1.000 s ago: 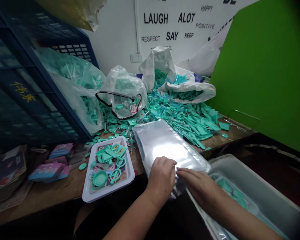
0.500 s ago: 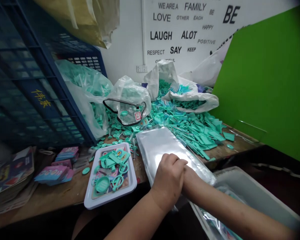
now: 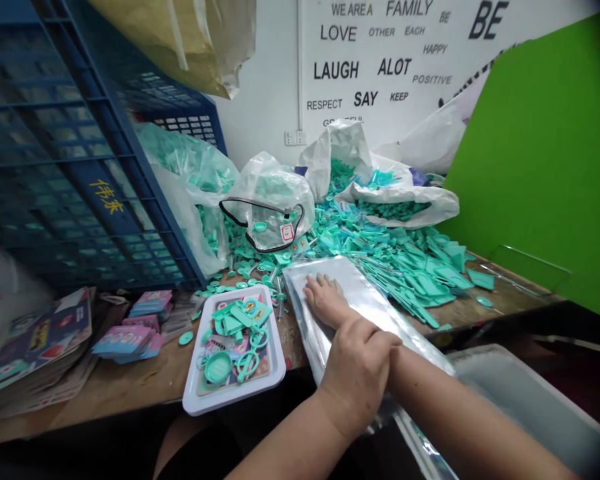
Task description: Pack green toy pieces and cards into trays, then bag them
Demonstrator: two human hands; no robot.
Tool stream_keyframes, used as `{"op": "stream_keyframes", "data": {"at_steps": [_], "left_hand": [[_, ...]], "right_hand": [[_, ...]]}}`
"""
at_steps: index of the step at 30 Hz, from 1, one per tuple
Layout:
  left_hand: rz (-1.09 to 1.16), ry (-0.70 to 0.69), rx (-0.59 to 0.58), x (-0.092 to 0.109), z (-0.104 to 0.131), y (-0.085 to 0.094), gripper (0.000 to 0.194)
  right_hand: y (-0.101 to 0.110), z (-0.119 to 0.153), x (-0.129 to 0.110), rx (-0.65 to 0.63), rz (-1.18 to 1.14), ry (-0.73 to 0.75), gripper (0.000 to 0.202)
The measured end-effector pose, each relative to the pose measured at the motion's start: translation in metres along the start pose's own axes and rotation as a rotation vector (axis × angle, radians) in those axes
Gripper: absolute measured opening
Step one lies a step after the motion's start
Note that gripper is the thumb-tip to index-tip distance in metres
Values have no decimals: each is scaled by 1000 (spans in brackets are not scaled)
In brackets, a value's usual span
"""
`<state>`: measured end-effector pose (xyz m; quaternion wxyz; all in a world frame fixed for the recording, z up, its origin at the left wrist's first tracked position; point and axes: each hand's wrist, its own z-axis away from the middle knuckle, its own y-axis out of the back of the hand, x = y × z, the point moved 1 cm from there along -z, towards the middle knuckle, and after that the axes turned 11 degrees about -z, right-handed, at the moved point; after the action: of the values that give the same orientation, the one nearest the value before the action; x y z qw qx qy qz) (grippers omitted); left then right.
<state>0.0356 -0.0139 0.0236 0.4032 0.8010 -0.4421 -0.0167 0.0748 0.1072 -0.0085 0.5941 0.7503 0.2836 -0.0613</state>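
My right hand (image 3: 326, 300) lies flat, fingers spread, on the upper part of a stack of shiny clear plastic bags (image 3: 355, 283). My left hand (image 3: 357, 363) is wrapped over my right wrist, fingers curled and the thumb side toward me; whether anything is beneath its palm is hidden. The bags slant across the table's front edge, their lower end running under my arms. To their left, a white tray (image 3: 193, 393) carries turquoise plastic toy parts (image 3: 237, 327), including a round dish (image 3: 218, 367) and scissor-like pieces, over printed card.
Turquoise parts (image 3: 410, 260) are heaped behind the bags, among open white sacks (image 3: 410, 210) and a clear zip bag (image 3: 275, 200). A blue crate (image 3: 110, 153) stands left, near pink-and-blue card packs (image 3: 130, 340). A grey bin (image 3: 510, 373) sits lower right; a green panel (image 3: 535, 153) rises beyond.
My right hand, hidden behind the left before, has slid forward onto the bags' upper part. My left hand stays on the right arm. The view has shifted slightly left.
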Motion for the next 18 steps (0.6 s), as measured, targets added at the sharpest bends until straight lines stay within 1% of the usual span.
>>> {"op": "stream_keyframes", "data": {"at_steps": [3,6,9,12,14,18], "left_hand": [[-22,56,14,-6,9,4,18],[-99,142,16,-14,25,6,30],[-159,252,40,-25,37,6,42],[-179,336,89,-36,40,5,45],[-195,347,111,-40,39,4,42],[-154,269,103,-43,38,1,38]], "right_hand": [[-10,-12,7,-18,28,-59,50],[-15,-18,12,-58,43,-93,53],[-13,-20,12,-109,48,-117,56],[-9,-21,9,-137,61,-154,58],[-8,-21,7,-137,62,-171,58],[-6,-17,4,-155,77,-145,56]]}}
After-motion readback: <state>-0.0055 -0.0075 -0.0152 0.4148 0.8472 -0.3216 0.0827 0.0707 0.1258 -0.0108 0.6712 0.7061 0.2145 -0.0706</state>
